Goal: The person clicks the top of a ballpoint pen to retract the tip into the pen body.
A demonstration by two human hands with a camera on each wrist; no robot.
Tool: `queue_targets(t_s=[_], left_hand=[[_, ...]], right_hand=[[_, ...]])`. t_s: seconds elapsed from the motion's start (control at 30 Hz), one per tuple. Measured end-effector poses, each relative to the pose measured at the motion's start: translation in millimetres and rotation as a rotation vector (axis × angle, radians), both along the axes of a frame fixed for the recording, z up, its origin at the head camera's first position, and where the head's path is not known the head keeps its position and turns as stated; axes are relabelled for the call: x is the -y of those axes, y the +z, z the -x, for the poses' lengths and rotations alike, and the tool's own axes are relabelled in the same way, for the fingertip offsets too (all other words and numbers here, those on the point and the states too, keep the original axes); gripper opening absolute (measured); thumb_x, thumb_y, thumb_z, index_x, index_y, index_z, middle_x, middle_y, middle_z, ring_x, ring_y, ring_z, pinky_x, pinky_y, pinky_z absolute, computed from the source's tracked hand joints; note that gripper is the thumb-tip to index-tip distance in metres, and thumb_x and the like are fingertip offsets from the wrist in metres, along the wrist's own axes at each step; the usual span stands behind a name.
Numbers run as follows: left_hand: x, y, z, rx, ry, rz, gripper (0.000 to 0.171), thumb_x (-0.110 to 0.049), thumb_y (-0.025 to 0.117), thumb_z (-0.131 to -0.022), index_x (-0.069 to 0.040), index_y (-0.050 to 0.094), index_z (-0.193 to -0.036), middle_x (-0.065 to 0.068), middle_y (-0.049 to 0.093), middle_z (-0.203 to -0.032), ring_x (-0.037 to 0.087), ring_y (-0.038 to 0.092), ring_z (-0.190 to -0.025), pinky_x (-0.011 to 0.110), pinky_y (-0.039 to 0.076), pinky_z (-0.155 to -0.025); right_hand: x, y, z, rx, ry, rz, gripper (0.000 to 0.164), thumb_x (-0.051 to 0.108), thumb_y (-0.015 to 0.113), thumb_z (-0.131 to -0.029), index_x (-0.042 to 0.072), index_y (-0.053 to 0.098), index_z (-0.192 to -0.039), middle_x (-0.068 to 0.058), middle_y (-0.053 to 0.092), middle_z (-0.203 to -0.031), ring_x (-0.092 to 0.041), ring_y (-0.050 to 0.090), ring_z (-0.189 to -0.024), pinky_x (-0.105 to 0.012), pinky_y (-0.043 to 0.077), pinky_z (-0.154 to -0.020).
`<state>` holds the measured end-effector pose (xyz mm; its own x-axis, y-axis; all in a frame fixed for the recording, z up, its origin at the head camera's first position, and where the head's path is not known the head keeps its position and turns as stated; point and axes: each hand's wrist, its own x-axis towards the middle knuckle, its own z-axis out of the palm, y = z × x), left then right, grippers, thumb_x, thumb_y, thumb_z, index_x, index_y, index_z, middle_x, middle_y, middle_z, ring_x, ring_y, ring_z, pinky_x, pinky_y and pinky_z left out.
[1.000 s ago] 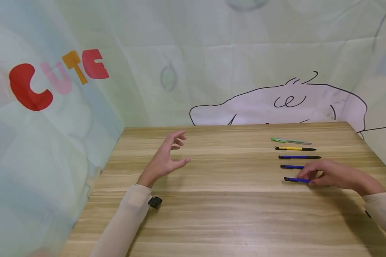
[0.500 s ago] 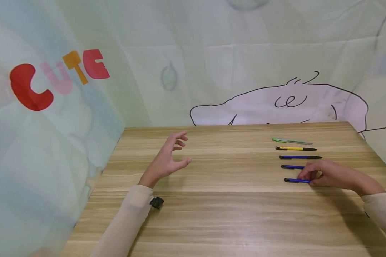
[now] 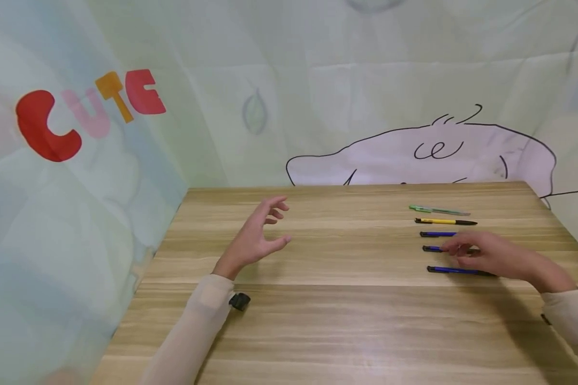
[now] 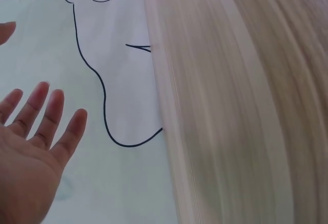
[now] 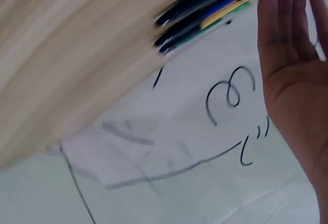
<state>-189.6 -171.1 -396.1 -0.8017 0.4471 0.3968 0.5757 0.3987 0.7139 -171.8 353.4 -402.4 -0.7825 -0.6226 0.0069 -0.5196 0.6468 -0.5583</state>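
In the head view, my right hand (image 3: pixel 506 256) hovers over a row of pens at the table's right side, fingers loosely bent and holding nothing. Its fingertips overlap the second-nearest blue pen (image 3: pixel 431 248). The nearest blue pen (image 3: pixel 455 270) lies just below the hand, its tip end partly covered. A third blue pen (image 3: pixel 435 234), a yellow pen (image 3: pixel 443 221) and a clear green pen (image 3: pixel 435 210) lie farther back, roughly parallel. My left hand (image 3: pixel 255 235) is held over the left part of the table, thumb and fingers spread apart, touching no object.
The wood-grain table (image 3: pixel 327 326) ends at a fabric backdrop (image 3: pixel 221 117) with a line-drawn animal. Another backdrop, with coloured letters (image 3: pixel 48 125), runs along the left side. A small black device (image 3: pixel 240 301) is on the left wrist.
My right hand has let go of the nearest blue pen and shifted back over the second one. My left hand keeps its pose. The head view has shifted slightly.
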Motion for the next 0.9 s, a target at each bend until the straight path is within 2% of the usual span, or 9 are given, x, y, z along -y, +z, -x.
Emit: queue_targets(t_s=[0.13, 0.27, 0.4, 0.47, 0.5, 0.6, 0.7, 0.83, 0.9], left_hand=[[-6.3, 2.1, 1.9, 0.0, 0.028, 0.018, 0.073, -0.014, 0.078, -0.089, -0.019, 0.04, -0.151, 0.006, 0.055, -0.135, 0.025, 0.057, -0.116, 0.049, 0.051, -0.101], [-17.3, 5.3, 6.7, 0.003, 0.049, 0.036, 0.064, -0.021, 0.073, -0.093, -0.019, 0.044, -0.15, 0.002, 0.055, -0.138, 0.021, 0.056, -0.12, 0.047, 0.05, -0.103], [-27.5, 8.1, 10.7, 0.002, 0.052, 0.053, 0.063, -0.026, 0.069, -0.095, -0.018, 0.044, -0.152, 0.007, 0.052, -0.146, 0.024, 0.052, -0.129, 0.049, 0.045, -0.109], [-31.1, 9.1, 11.6, -0.003, 0.06, 0.079, 0.067, -0.03, 0.068, -0.096, -0.019, 0.04, -0.155, 0.01, 0.049, -0.151, 0.026, 0.048, -0.135, 0.051, 0.041, -0.112], [-32.9, 9.8, 11.8, -0.008, 0.065, 0.097, 0.069, -0.032, 0.067, -0.096, -0.019, 0.037, -0.157, 0.01, 0.047, -0.153, 0.027, 0.045, -0.138, 0.052, 0.039, -0.115], [-38.6, 13.1, 10.8, -0.049, 0.089, 0.178, 0.077, -0.039, 0.065, -0.095, -0.018, 0.03, -0.16, 0.009, 0.039, -0.16, 0.028, 0.036, -0.146, 0.053, 0.031, -0.12], [-44.7, 17.6, 7.3, -0.129, 0.121, 0.316, 0.085, -0.05, 0.061, -0.094, -0.016, 0.023, -0.163, 0.005, 0.028, -0.166, 0.028, 0.028, -0.151, 0.052, 0.026, -0.123], [-49.3, 22.7, 0.0, -0.282, 0.188, 0.547, 0.096, -0.066, 0.056, -0.09, -0.018, 0.02, -0.164, 0.002, 0.019, -0.17, 0.032, 0.023, -0.154, 0.059, 0.025, -0.121], [-50.1, 23.2, -3.0, -0.34, 0.218, 0.633, 0.1, -0.073, 0.055, -0.088, -0.02, 0.019, -0.164, 0.004, 0.017, -0.17, 0.035, 0.02, -0.154, 0.065, 0.023, -0.12]], right_hand=[[21.7, 10.9, -3.7, 0.005, -0.115, 0.124, 0.037, 0.013, 0.067, -0.099, 0.006, 0.06, -0.135, -0.009, 0.067, -0.118, 0.002, 0.061, -0.103, -0.017, 0.053, -0.082], [39.5, 25.6, -7.4, 0.08, -0.255, 0.223, 0.044, 0.027, 0.057, -0.105, 0.011, 0.052, -0.146, -0.013, 0.062, -0.134, 0.005, 0.059, -0.111, -0.013, 0.05, -0.086], [54.8, 39.2, -13.3, 0.127, -0.365, 0.313, 0.05, 0.038, 0.048, -0.108, 0.021, 0.041, -0.154, -0.004, 0.057, -0.143, 0.002, 0.058, -0.117, -0.009, 0.047, -0.09], [62.1, 44.3, -15.5, 0.13, -0.372, 0.348, 0.052, 0.04, 0.044, -0.109, 0.023, 0.035, -0.158, -0.002, 0.053, -0.147, -0.006, 0.056, -0.127, -0.009, 0.045, -0.095], [65.7, 46.6, -16.1, 0.119, -0.372, 0.347, 0.053, 0.04, 0.042, -0.109, 0.023, 0.033, -0.159, -0.002, 0.05, -0.149, -0.011, 0.054, -0.131, -0.015, 0.046, -0.1], [76.2, 51.3, -17.6, 0.051, -0.347, 0.295, 0.056, 0.039, 0.041, -0.11, 0.022, 0.027, -0.162, -0.009, 0.041, -0.158, -0.033, 0.041, -0.142, -0.045, 0.041, -0.113], [85.6, 51.8, -18.2, -0.09, -0.313, 0.178, 0.065, 0.038, 0.049, -0.107, 0.021, 0.021, -0.163, -0.016, 0.03, -0.163, -0.045, 0.029, -0.146, -0.071, 0.027, -0.111], [96.4, 47.3, -17.7, -0.34, -0.292, -0.045, 0.083, 0.048, 0.059, -0.1, 0.02, 0.016, -0.164, -0.014, 0.023, -0.167, -0.045, 0.02, -0.151, -0.069, 0.019, -0.116], [100.1, 43.6, -16.9, -0.447, -0.292, -0.145, 0.091, 0.056, 0.061, -0.096, 0.02, 0.012, -0.165, -0.013, 0.02, -0.168, -0.042, 0.017, -0.153, -0.067, 0.018, -0.118]])
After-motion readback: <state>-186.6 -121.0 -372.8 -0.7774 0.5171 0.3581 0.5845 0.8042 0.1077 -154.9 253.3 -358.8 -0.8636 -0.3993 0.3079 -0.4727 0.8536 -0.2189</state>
